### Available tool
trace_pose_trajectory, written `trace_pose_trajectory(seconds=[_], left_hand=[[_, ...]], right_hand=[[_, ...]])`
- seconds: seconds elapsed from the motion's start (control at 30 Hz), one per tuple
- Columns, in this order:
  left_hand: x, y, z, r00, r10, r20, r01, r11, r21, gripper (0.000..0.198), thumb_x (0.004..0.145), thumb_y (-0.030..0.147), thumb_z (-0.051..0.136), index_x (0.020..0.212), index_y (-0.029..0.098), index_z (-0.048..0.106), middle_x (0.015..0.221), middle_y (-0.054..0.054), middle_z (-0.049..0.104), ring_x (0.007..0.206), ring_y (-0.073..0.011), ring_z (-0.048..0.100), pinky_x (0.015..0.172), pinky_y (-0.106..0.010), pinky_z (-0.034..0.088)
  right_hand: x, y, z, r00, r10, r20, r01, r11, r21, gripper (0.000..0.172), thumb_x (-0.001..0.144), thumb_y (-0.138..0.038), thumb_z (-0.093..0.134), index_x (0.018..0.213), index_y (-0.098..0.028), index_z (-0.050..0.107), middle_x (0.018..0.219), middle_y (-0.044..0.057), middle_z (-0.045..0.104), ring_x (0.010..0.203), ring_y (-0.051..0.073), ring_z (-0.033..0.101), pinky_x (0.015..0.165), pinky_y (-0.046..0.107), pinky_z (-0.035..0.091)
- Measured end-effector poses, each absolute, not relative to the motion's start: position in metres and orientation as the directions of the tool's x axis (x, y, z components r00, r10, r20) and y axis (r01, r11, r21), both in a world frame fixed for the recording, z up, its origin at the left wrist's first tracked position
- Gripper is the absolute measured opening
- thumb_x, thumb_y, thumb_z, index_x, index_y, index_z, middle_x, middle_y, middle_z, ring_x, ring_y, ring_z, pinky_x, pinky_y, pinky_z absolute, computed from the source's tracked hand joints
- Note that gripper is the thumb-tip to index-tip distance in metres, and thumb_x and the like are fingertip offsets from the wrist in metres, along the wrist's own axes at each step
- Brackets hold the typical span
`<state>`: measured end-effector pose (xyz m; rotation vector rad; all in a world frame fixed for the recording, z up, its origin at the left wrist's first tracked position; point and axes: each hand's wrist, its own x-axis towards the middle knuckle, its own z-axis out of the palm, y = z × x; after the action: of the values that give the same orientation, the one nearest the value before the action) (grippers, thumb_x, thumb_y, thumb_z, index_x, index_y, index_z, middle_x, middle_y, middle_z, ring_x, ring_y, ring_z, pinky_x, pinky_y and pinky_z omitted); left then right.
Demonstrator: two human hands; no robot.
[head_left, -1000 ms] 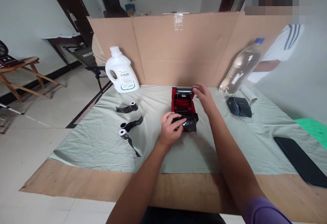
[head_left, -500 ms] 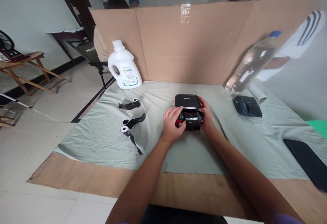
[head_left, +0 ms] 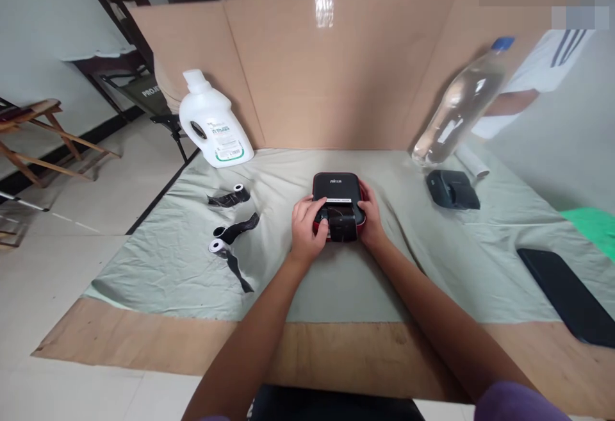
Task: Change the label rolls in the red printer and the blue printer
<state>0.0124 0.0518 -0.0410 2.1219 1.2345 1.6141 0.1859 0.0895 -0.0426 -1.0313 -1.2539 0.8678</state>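
Observation:
A small black-and-red printer [head_left: 336, 185] rests on the cloth in front of me, white lettering on its lid. From its slot a glossy black strip [head_left: 343, 223] hangs over the front side. My left hand [head_left: 307, 225] grips the printer's left side, fingers on the top and thumb beside the strip. Along the right side my right hand [head_left: 372, 216] is wrapped, its fingertips near the rim. To the left lie several small paper rolls with black tails: one at the back [head_left: 239, 191], a dark one [head_left: 235, 229] and a white-ended one [head_left: 218, 248] nearer me.
A cardboard panel [head_left: 336, 75] stands behind the cloth. A white detergent jug [head_left: 211, 120] is at back left, a leaning water bottle [head_left: 464, 100] at back right. Farther right are a black device [head_left: 451, 189], a white tube [head_left: 473, 160] and a dark phone [head_left: 567, 293]. Behind, a person's sleeve shows.
My view has shifted, so everything sits farther left in the picture. Both hands stay on the printer; my left thumb has moved slightly up beside the black strip, which lies closer to the front.

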Motion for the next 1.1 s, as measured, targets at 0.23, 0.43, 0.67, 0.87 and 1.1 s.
trace_pose_trajectory(seconds=[0.23, 0.43, 0.67, 0.87, 1.1], left_hand=[[0.028, 0.044, -0.035, -0.137, 0.982, 0.130, 0.021, -0.128, 0.992, 0.057, 0.096, 0.039, 0.050, 0.150, 0.024, 0.044, 0.158, -0.011, 0.044, 0.145, -0.0266, 0.042, 0.120, -0.043, 0.032], [0.017, 0.066, -0.009, -0.023, 0.997, -0.067, -0.103, 0.065, 0.993, 0.045, 0.088, 0.032, 0.058, 0.132, 0.026, 0.062, 0.128, -0.007, 0.071, 0.121, -0.0295, 0.064, 0.109, -0.045, 0.044], [-0.055, 0.146, 0.084, -0.056, 0.998, 0.036, -0.136, -0.044, 0.990, 0.038, 0.084, 0.030, 0.053, 0.119, 0.022, 0.064, 0.101, -0.003, 0.076, 0.091, -0.0259, 0.072, 0.093, -0.040, 0.053], [-0.151, 0.205, 0.099, -0.074, 0.994, 0.078, -0.057, -0.082, 0.995, 0.024, 0.074, 0.030, 0.060, 0.093, 0.018, 0.067, 0.085, -0.003, 0.074, 0.082, -0.0227, 0.068, 0.085, -0.034, 0.054], [-0.227, 0.220, 0.029, -0.256, 0.962, -0.096, -0.086, 0.076, 0.993, 0.027, 0.070, 0.032, 0.061, 0.090, 0.014, 0.067, 0.081, -0.005, 0.074, 0.072, -0.0196, 0.064, 0.076, -0.031, 0.051]], right_hand=[[0.209, 0.049, -0.050, -0.108, 0.946, 0.304, 0.108, 0.315, -0.943, 0.064, 0.092, -0.045, 0.046, 0.153, -0.029, 0.039, 0.160, 0.006, 0.044, 0.149, 0.028, 0.039, 0.120, 0.051, 0.037], [0.207, 0.043, -0.030, -0.198, 0.888, 0.415, 0.407, 0.460, -0.789, 0.087, 0.081, -0.038, 0.070, 0.157, -0.033, 0.028, 0.156, 0.010, 0.045, 0.143, 0.035, 0.045, 0.119, 0.057, 0.037], [0.117, 0.142, 0.041, -0.130, 0.829, 0.544, 0.387, 0.547, -0.742, 0.086, 0.075, -0.034, 0.073, 0.151, -0.022, 0.035, 0.140, 0.015, 0.058, 0.126, 0.033, 0.058, 0.107, 0.050, 0.048], [0.015, 0.195, 0.045, -0.120, 0.819, 0.561, 0.271, 0.571, -0.775, 0.090, 0.080, -0.035, 0.071, 0.155, -0.022, 0.023, 0.150, 0.014, 0.050, 0.137, 0.031, 0.050, 0.113, 0.047, 0.043], [-0.060, 0.208, -0.007, -0.291, 0.882, 0.372, 0.255, 0.446, -0.858, 0.101, 0.080, -0.030, 0.075, 0.159, -0.026, 0.012, 0.153, 0.013, 0.048, 0.146, 0.034, 0.039, 0.120, 0.054, 0.035]])
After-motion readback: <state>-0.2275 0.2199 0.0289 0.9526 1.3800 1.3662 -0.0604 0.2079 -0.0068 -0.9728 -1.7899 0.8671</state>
